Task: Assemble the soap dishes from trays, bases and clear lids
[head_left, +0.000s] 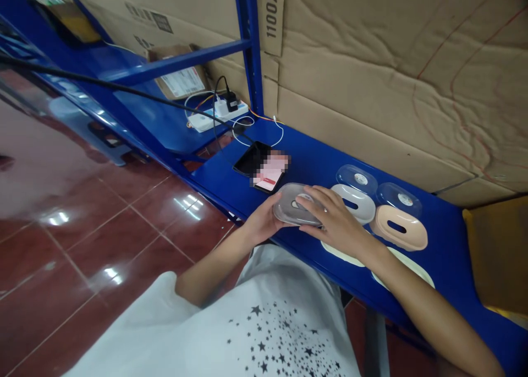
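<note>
A grey oval soap dish with a clear cover over it is held between my two hands near the front edge of the blue shelf. My left hand grips its left end, thumb along the rim. Over its right side curves my right hand, fingers on the cover. Right of the hands lie a white slotted dish and a peach slotted dish. Behind them are two clear lids with round stickers. My right forearm partly covers two pale cream-green pieces in front.
A phone with a lit screen leans on a black open case left of the dish. Beyond are a white power strip with cables and a blue rack post. Cardboard stands behind; a brown box sits at right.
</note>
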A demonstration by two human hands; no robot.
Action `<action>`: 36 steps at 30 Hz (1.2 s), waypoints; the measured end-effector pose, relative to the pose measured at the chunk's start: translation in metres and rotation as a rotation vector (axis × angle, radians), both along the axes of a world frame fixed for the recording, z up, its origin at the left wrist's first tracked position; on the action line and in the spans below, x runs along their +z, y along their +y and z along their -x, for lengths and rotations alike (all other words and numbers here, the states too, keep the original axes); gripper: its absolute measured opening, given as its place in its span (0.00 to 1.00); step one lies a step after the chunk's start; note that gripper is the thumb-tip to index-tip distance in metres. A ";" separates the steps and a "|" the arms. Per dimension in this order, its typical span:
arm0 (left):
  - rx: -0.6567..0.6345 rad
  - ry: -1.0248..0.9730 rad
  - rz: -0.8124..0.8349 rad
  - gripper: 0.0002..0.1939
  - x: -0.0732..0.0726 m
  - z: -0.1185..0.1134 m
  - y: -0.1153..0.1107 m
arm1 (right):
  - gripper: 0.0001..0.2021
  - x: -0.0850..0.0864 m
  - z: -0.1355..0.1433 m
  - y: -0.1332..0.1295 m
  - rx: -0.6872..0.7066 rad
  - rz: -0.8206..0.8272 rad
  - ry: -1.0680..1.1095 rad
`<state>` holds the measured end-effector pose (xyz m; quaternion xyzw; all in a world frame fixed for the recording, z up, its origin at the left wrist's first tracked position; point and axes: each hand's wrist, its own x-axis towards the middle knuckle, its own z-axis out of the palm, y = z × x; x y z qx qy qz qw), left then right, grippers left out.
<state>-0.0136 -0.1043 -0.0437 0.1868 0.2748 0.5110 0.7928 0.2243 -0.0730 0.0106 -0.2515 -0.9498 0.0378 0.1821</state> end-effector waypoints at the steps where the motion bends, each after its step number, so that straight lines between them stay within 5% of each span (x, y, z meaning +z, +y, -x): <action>1: 0.006 0.019 -0.006 0.20 0.000 0.000 0.000 | 0.30 -0.001 0.000 -0.001 -0.001 -0.008 0.002; 19: 0.016 0.011 -0.004 0.21 0.000 0.000 0.003 | 0.33 0.004 0.005 0.006 -0.044 0.146 0.009; 26: 0.016 -0.025 0.052 0.38 0.016 -0.006 0.003 | 0.32 -0.010 0.001 0.083 -0.109 0.096 0.069; 31: -0.001 -0.001 0.064 0.40 0.020 -0.006 -0.001 | 0.35 -0.025 0.007 0.125 -0.220 0.192 -0.015; 36: -0.027 0.014 0.049 0.40 0.018 -0.005 -0.004 | 0.42 0.011 -0.002 0.101 -0.288 0.170 -0.052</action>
